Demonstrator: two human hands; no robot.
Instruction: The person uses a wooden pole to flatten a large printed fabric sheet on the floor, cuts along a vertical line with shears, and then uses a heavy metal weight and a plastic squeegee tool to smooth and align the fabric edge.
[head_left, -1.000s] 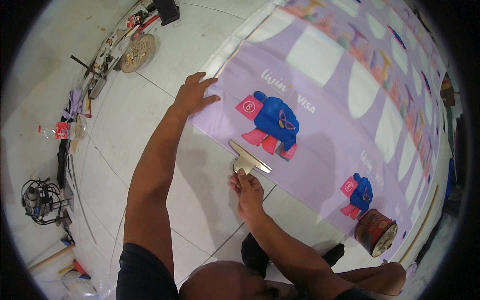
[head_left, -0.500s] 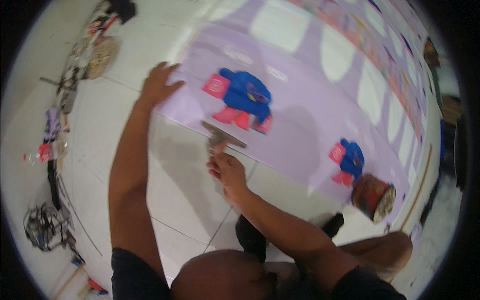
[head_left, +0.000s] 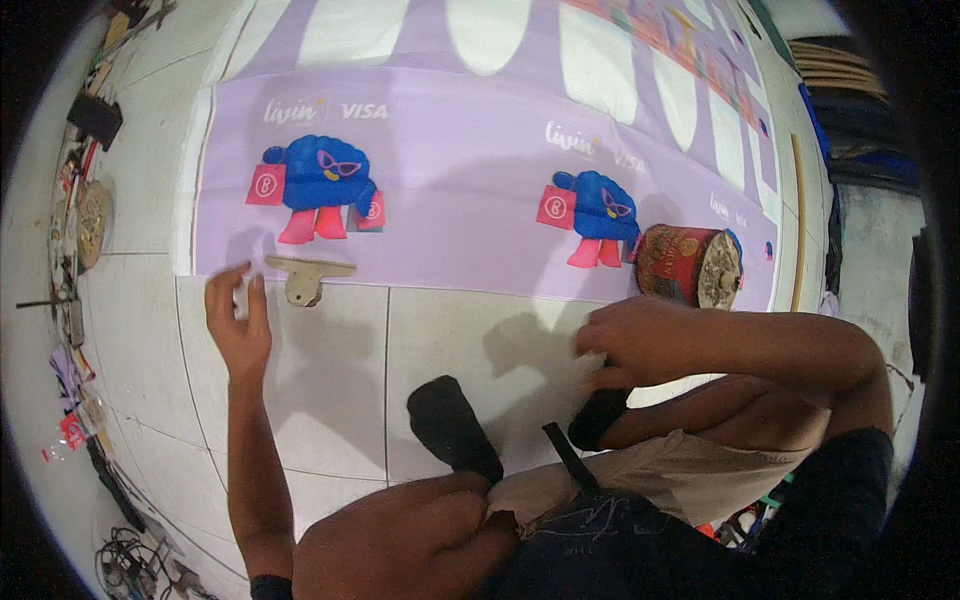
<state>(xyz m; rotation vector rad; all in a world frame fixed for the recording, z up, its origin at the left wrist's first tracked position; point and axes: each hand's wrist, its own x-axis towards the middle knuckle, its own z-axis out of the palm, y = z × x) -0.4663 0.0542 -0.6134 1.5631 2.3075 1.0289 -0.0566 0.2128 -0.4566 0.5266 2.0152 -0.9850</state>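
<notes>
A broad metal bulldog clip (head_left: 308, 278) lies across the near edge of a lilac printed sheet (head_left: 450, 190), close to its left corner. Just left of the clip is my left hand (head_left: 240, 320), its thumb and fingers spread with nothing between them. Over the tiles, near the sheet's front edge, hangs my right hand (head_left: 635, 345). Its fingers are bent and the thumb stands apart, with no object visible in them. Beside that hand, a worn red tin (head_left: 672, 262) with a rough grey end rests on the sheet, covering part of a blue printed figure.
Cables (head_left: 140, 560) and assorted tools line the left side. A long wooden strip (head_left: 798, 225) lies beyond the sheet's right side, near stacked dark material (head_left: 860, 120). My black-socked foot (head_left: 450, 425) is on the tiled floor (head_left: 340, 400).
My right hand has let go of the bulldog clip, now at the sheet's edge, and moved right toward the tin. My left hand has come off the sheet's corner. The view has turned.
</notes>
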